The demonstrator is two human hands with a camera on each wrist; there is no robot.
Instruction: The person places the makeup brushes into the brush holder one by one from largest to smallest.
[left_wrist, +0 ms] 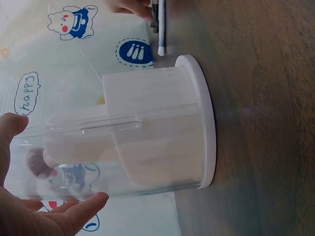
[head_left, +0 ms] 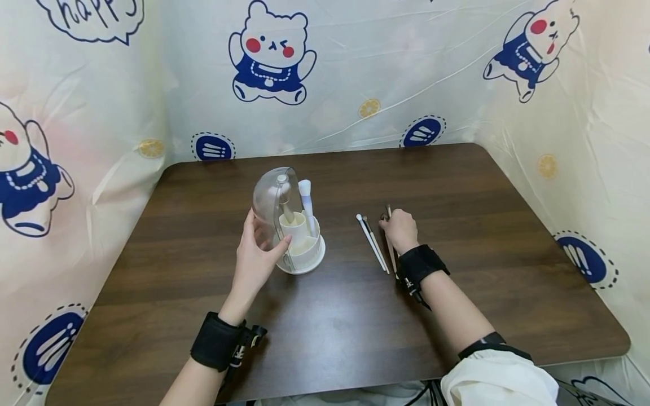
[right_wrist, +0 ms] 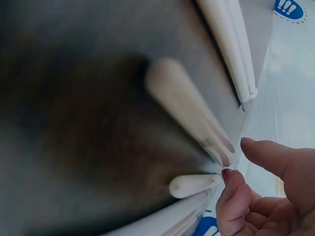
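Observation:
My left hand [head_left: 259, 254] grips the clear domed cover [head_left: 266, 197] of a white makeup brush holder [head_left: 307, 254], thumb at the front and fingers round the far side. A light-handled makeup brush [head_left: 307, 203] stands in the holder, and a dark-bristled brush [left_wrist: 39, 163] shows through the cover in the left wrist view. Over on the right, my right hand [head_left: 401, 230] reaches down to a makeup brush [right_wrist: 189, 108] lying on the table. In the right wrist view, its thumb and forefinger stand apart at either side of the brush's far end, the other fingers curled.
Beside the right hand lie white-handled brushes [head_left: 373, 245] on the brown wooden table [head_left: 325, 332]. Printed sheeting [head_left: 335, 62] with bear drawings hangs close behind the table and along both sides. Each wrist carries a black strap [head_left: 218, 341].

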